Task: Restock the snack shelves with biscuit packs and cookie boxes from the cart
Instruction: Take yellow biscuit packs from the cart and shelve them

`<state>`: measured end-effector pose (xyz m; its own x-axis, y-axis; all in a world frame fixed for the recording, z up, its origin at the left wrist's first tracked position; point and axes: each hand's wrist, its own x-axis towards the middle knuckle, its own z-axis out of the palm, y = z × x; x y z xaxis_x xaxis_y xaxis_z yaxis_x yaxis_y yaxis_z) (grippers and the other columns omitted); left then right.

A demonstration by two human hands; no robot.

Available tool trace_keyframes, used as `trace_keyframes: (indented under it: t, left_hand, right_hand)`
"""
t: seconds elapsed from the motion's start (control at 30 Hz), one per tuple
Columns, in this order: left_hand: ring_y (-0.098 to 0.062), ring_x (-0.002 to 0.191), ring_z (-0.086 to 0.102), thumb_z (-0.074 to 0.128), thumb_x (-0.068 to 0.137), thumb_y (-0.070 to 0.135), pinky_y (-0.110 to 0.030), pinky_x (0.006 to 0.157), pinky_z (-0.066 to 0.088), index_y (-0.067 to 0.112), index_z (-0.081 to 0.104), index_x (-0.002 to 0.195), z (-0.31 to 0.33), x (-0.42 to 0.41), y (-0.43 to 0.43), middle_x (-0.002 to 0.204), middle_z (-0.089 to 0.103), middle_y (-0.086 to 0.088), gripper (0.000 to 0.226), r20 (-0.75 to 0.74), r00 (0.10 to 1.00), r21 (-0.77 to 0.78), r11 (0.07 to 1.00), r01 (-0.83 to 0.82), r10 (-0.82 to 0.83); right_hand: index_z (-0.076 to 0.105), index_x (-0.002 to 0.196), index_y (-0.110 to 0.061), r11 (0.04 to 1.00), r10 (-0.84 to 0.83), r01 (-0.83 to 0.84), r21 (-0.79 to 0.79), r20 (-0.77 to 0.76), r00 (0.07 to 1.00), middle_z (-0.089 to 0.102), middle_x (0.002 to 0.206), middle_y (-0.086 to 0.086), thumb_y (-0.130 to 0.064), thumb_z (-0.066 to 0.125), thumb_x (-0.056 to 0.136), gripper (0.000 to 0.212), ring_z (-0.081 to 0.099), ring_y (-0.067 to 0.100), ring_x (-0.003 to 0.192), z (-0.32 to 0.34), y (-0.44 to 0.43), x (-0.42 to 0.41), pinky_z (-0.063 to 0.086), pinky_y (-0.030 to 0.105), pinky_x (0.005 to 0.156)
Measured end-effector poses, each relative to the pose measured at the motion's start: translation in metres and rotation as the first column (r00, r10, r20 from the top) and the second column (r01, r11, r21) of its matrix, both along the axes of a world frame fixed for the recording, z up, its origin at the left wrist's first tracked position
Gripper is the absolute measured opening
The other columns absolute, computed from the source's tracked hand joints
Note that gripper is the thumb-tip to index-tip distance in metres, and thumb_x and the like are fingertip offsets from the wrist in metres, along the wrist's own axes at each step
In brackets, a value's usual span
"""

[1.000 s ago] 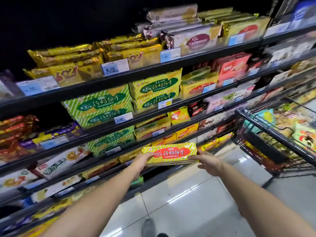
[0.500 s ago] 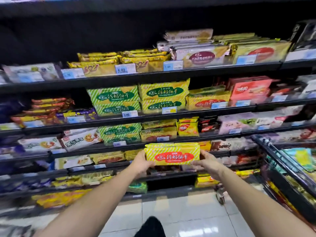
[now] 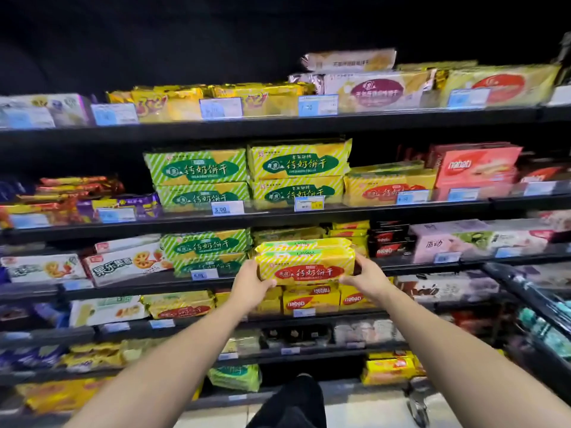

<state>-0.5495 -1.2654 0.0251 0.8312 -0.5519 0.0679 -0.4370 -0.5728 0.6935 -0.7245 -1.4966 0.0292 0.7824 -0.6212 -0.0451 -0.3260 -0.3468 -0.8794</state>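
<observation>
Yellow pack: held level by both ends in front of the third shelf from the top, red oval label facing out, just right of the green packs.
Left hand: curled round the pack's left end, thumb at the front lower corner, fingers hidden behind.
Right hand: curled round the pack's right end, fingers up the side, thumb under the front edge.
Second yellow pack: just above and behind the held one; touching or apart, cannot tell.
Green packs: stacked two high on the same shelf.
Shelf: black, with price tags along the front edge.
Yellow boxes: one shelf lower, directly beneath the held pack.
Cart: at the right edge, dark rim, goods inside blurred.
</observation>
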Motion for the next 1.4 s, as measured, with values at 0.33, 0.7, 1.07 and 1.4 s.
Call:
trace_keyframes:
  t: [0.33, 0.7, 1.07, 1.4]
  left_hand:
    - [-0.03, 0.115, 0.058, 0.074, 0.09, 0.023, -0.043, 0.102, 0.047, 0.004, 0.055, 0.125, -0.018, 0.036, -0.038, 0.123, 0.059, -0.01, 0.044, 0.03, 0.992, -0.129, 0.985, -0.118, 0.122]
    - [-0.031, 0.108, 0.059, 0.064, 0.096, 0.015, -0.039, 0.092, 0.049, 0.01, 0.05, 0.101, -0.027, 0.053, -0.068, 0.105, 0.053, -0.008, 0.016, 0.046, 0.957, -0.076, 0.957, -0.281, 0.285]
    - [-0.03, 0.108, 0.057, 0.069, 0.093, 0.019, -0.043, 0.098, 0.048, 0.009, 0.055, 0.104, -0.041, 0.046, -0.064, 0.109, 0.055, -0.008, 0.021, -0.019, 0.926, -0.167, 0.912, -0.374, 0.376]
    - [-0.023, 0.119, 0.057, 0.063, 0.097, 0.032, -0.043, 0.102, 0.048, 0.022, 0.056, 0.131, -0.015, 0.02, -0.039, 0.131, 0.056, 0.0, 0.036, 0.057, 0.992, 0.122, 0.985, -0.119, 0.113]
  right_hand:
    - [0.056, 0.132, -0.022, 0.996, -0.002, 0.004, -0.084, 0.025, 1.0, 0.069, 0.114, -0.006, -0.012, 0.079, 0.083, 0.055, 0.066, 0.015, 0.103, -0.018, -0.045, 0.071, 0.051, 0.025, 0.083]
    - [0.06, 0.083, -0.019, 0.987, -0.09, 0.064, -0.15, -0.174, 0.981, 0.063, 0.065, 0.0, -0.023, 0.074, 0.088, 0.015, 0.055, 0.015, 0.052, -0.029, -0.067, 0.109, 0.041, 0.023, 0.045]
    - [0.036, 0.152, -0.022, 0.982, -0.087, 0.059, -0.18, -0.149, 0.985, 0.068, 0.095, 0.007, -0.024, 0.068, 0.093, 0.067, 0.062, 0.019, 0.07, -0.034, -0.048, 0.124, 0.046, 0.024, 0.049]
    - [0.055, 0.126, -0.01, 0.903, -0.217, 0.052, -0.426, -0.349, 0.912, 0.065, 0.121, 0.011, -0.046, 0.063, 0.094, 0.049, 0.06, 0.032, 0.112, -0.013, -0.016, 0.087, 0.052, 0.043, 0.092]
